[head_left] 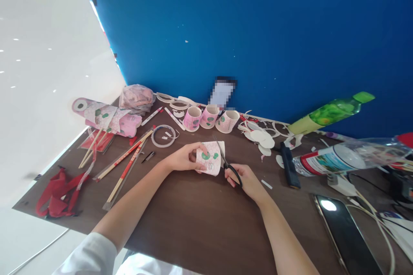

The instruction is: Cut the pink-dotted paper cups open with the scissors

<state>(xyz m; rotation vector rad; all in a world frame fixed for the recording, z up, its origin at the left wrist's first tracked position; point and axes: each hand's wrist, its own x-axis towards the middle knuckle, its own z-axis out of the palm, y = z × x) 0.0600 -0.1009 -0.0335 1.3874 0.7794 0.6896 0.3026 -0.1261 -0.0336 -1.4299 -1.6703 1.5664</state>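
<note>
My left hand [185, 159] grips a pink patterned paper cup [211, 159] lying on its side on the brown table [200, 219]. My right hand [241, 178] has its fingers through the black handles of scissors [226, 161]. The blades point up and away along the cup's right edge. Both hands are closed on what they hold.
Three cut pink cups [209, 117] stand at the back by the blue wall, with paper rings and white scraps [263, 137] around. Chopsticks [124, 165], a tape ring [163, 135] and red ribbon [58, 193] lie left. Bottles [335, 157], a phone [346, 232] and cables lie right.
</note>
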